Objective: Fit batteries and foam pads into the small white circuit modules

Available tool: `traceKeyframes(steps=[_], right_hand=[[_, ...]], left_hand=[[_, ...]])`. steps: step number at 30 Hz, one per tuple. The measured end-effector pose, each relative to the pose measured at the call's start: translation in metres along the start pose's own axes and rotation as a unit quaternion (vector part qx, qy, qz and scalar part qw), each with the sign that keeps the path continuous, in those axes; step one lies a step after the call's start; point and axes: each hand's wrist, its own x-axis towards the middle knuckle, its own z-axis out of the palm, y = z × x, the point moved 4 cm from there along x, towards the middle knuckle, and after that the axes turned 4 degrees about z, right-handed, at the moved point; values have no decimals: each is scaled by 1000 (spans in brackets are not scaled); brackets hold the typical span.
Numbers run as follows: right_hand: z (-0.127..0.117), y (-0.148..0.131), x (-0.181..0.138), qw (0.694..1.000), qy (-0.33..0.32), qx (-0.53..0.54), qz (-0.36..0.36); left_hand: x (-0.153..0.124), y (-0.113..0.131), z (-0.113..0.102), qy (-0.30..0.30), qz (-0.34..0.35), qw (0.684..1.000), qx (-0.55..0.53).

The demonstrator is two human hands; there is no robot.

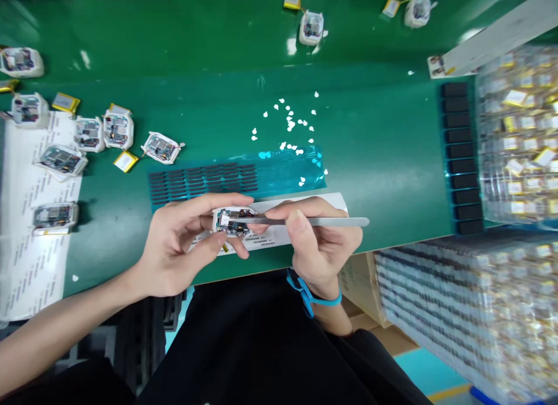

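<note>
Where tweezers reach, open white casing, dark circuitry showing

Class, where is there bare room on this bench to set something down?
Bare green bench lies between the white pieces and the black blocks, and beyond the black strips. Crowded: the left end, with open circuit housings and yellow batteries, and around the left hand and right hand.

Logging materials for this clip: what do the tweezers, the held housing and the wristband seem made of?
The tweezers: probably metal with a satin finish, judging by the grey, softly shining surface.
The held housing: likely white plastic, fairly matte, from its smooth, moulded-looking rim.
The wristband: perhaps rubber or plastic, being evenly blue and smooth; finish unclear.
</note>
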Motion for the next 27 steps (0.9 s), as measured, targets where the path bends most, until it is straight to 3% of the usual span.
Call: traceKeyframes(steps=[9, 21, 27], right_hand=[[0, 0, 1, 1000, 11, 18, -7], [1, 2, 1, 998, -15, 38, 52], [2, 1, 1, 999, -8, 26, 29]], left_hand=[[-2, 2, 0, 2, -18, 1000, 3], [-4, -3, -1, -2, -10, 1000, 5], [-4, -2, -1, 4, -13, 1000, 1]])
